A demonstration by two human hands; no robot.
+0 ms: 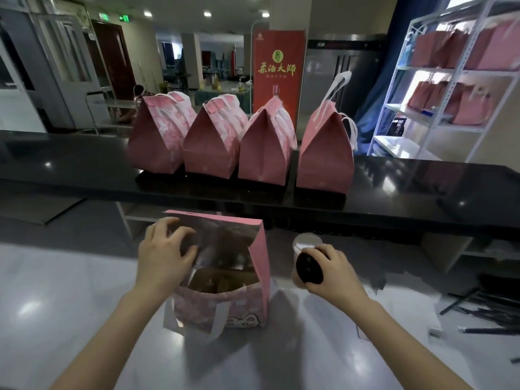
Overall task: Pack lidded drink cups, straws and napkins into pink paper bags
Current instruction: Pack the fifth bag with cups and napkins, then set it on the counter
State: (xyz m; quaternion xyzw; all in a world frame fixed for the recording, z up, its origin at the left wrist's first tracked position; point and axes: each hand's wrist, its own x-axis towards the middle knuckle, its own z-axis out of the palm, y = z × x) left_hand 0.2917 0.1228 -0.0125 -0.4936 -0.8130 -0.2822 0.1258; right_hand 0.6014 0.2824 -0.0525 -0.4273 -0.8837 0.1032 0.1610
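Observation:
An open pink paper bag [239,305] stands on the white counter [70,305] in front of me, a brown cardboard insert showing inside. My left hand [163,254] grips the bag's left rim and holds its mouth open. To the right of the bag, my right hand [329,271] grips a drink cup with a black lid [309,267], tilted toward me. A second cup with a clear lid [305,240] stands just behind it. Several black wrapped straws [484,311] lie at the right. I see no napkins for certain.
Several closed pink bags [211,142] stand in a row on the raised black counter [84,170] behind. A white shelf unit [439,102] at the back right holds more pink bags. A red banner [277,66] stands beyond the counter.

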